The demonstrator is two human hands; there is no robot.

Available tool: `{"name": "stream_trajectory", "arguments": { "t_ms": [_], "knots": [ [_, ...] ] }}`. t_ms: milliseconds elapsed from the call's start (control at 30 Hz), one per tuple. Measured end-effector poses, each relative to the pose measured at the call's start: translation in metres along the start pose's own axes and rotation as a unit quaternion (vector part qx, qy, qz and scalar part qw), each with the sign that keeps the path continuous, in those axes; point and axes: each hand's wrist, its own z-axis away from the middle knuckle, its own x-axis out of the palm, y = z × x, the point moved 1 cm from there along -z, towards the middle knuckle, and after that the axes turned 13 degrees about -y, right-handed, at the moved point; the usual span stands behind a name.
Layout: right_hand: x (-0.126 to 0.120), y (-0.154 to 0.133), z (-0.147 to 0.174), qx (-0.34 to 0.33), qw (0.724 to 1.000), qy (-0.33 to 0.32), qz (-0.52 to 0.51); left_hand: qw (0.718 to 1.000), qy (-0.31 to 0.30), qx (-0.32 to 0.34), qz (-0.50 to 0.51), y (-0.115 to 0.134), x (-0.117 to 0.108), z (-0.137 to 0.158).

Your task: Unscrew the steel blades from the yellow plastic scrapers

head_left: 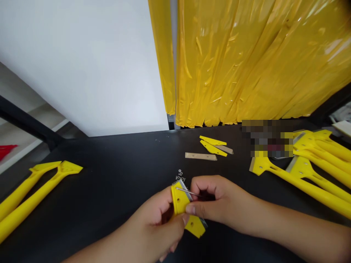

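My left hand [161,223] is closed around a yellow scraper [179,201], whose head is tilted, with a metal blade along its right edge. Round holes show in the yellow face; any handle is hidden by the hand. Between the fingers of my right hand [216,199] is a thin metal rod [186,191], its tip at the upper part of the scraper head. My right thumb presses on the yellow face. Small screws or nuts [180,175] lie on the black table [123,182] just beyond the scraper head.
Beyond my hands lie loose yellow plates [212,147] and a paper-covered blade [200,156]. Two yellow handles [41,186] rest at the left. Several scrapers [301,182] are piled at the right. White panel [95,65] and yellow plastic sheeting [233,65] stand behind the table.
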Motion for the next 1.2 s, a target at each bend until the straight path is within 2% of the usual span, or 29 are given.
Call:
{"name": "stream_trajectory", "arguments": {
  "t_ms": [200, 300, 367, 433, 500, 567, 633, 700, 733, 800, 867, 967, 1000, 1033, 1067, 1100, 1167, 1200],
  "knots": [
    [0.0, 0.0, -0.002, 0.001, 1.0, -0.002, -0.001, 1.0, 0.0, -0.007, 0.011, -0.004, 0.001, 0.0],
    [0.002, -0.002, -0.001, -0.007, 0.999, 0.033, 0.005, 1.0, 0.008, 0.007, 0.014, -0.003, 0.001, 0.001],
    [0.005, -0.007, 0.003, -0.012, 0.997, 0.078, 0.018, 0.997, 0.042, 0.046, -0.036, 0.003, 0.0, 0.004],
    [0.01, -0.013, 0.009, -0.004, 0.995, 0.101, 0.024, 0.979, 0.095, 0.105, -0.147, 0.011, -0.001, 0.01],
    [0.017, -0.019, 0.013, 0.0, 0.996, 0.084, 0.007, 0.937, 0.126, 0.147, -0.291, 0.017, 0.0, 0.017],
    [0.025, -0.023, 0.015, -0.01, 0.997, 0.053, -0.048, 0.875, 0.138, 0.155, -0.438, 0.016, 0.003, 0.022],
    [0.031, -0.024, 0.014, -0.016, 0.993, 0.043, -0.111, 0.786, 0.158, 0.151, -0.578, 0.012, 0.007, 0.025],
    [0.036, -0.02, 0.012, 0.003, 0.987, 0.065, -0.145, 0.693, 0.184, 0.142, -0.683, 0.008, 0.012, 0.024],
    [0.038, -0.017, 0.011, 0.015, 0.986, 0.08, -0.148, 0.656, 0.191, 0.134, -0.718, 0.006, 0.014, 0.024],
    [0.04, -0.012, 0.01, 0.03, 0.984, 0.105, -0.144, 0.614, 0.197, 0.12, -0.755, 0.004, 0.017, 0.024],
    [0.041, -0.009, 0.01, 0.036, 0.984, 0.112, -0.137, 0.604, 0.205, 0.118, -0.761, 0.004, 0.016, 0.027],
    [0.038, -0.009, 0.012, 0.024, 0.988, 0.106, -0.112, 0.597, 0.252, 0.138, -0.749, 0.004, 0.011, 0.034],
    [0.036, -0.011, 0.012, 0.012, 0.99, 0.102, -0.1, 0.602, 0.276, 0.146, -0.735, 0.005, 0.008, 0.036],
    [0.033, -0.012, 0.012, -0.004, 0.991, 0.099, -0.088, 0.619, 0.303, 0.152, -0.708, 0.006, 0.006, 0.038],
    [0.03, -0.013, 0.012, -0.019, 0.992, 0.098, -0.078, 0.655, 0.33, 0.154, -0.662, 0.008, 0.004, 0.038],
    [0.026, -0.014, 0.012, -0.033, 0.992, 0.099, -0.07, 0.708, 0.353, 0.154, -0.592, 0.011, 0.002, 0.038],
    [0.018, -0.016, 0.011, -0.047, 0.992, 0.104, -0.061, 0.837, 0.366, 0.137, -0.384, 0.017, 0.0, 0.035],
    [0.014, -0.017, 0.01, -0.05, 0.991, 0.108, -0.059, 0.893, 0.345, 0.12, -0.262, 0.021, 0.0, 0.032]
  ]
}}
